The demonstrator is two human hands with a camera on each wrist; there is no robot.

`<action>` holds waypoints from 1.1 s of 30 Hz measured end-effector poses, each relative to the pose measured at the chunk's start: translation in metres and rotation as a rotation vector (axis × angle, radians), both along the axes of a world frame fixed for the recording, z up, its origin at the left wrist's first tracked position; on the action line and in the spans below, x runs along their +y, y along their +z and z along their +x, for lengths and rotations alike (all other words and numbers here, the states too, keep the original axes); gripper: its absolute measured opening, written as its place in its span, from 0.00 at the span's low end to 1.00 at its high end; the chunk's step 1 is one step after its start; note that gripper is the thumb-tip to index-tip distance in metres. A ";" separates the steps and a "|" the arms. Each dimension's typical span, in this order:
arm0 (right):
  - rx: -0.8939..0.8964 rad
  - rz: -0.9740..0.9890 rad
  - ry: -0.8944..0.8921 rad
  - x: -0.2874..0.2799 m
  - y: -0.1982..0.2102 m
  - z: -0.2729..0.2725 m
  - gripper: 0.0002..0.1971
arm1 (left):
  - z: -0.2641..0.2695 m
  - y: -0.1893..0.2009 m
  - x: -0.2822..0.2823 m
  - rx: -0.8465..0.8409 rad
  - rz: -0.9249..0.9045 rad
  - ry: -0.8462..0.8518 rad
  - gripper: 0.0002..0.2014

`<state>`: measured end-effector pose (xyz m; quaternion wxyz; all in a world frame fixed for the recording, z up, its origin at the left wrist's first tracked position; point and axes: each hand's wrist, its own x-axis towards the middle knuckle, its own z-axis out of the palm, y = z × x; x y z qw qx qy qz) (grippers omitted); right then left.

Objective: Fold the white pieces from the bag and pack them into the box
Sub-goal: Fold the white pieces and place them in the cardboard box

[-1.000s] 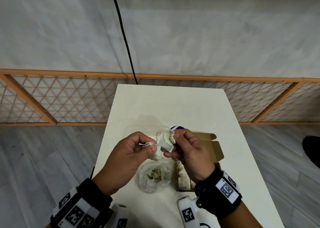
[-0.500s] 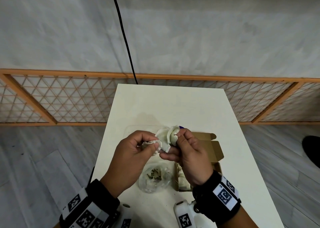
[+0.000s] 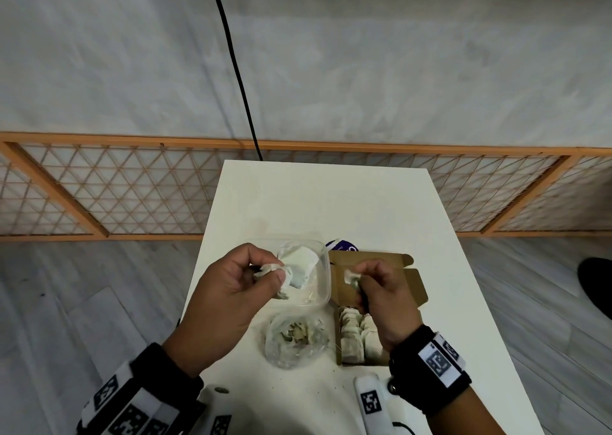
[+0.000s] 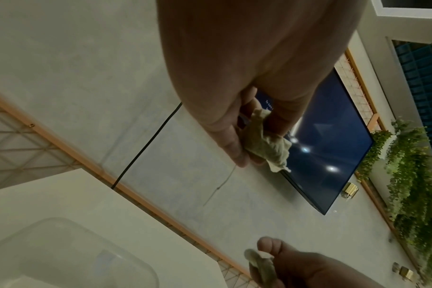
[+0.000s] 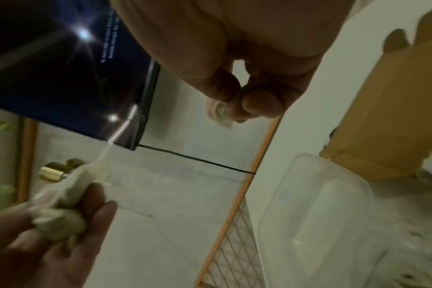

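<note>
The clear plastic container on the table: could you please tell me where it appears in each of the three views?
Head: clear plastic container at centre, on the table beyond the left hand, beside the cardboard box.
Left wrist: clear plastic container fills the lower left corner.
Right wrist: clear plastic container at lower right, below the cardboard box.
Shared landmark: the black cable down the wall.

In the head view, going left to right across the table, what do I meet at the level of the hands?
left hand pinching a crumpled white piece → clear plastic container → right hand pinching a small white piece over the open cardboard box.
</note>
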<state>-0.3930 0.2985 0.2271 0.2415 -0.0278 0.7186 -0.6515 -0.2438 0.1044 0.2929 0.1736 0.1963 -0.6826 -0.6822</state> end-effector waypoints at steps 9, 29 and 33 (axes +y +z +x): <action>0.047 -0.218 0.296 -0.021 0.059 0.028 0.09 | -0.005 -0.001 0.011 -0.024 -0.016 -0.053 0.06; 0.901 0.253 0.348 -0.011 0.076 0.023 0.05 | -0.003 0.002 0.006 -0.079 -0.151 -0.201 0.04; 0.953 0.307 0.385 -0.008 0.069 0.020 0.04 | 0.002 0.010 -0.004 -0.064 -0.197 -0.187 0.01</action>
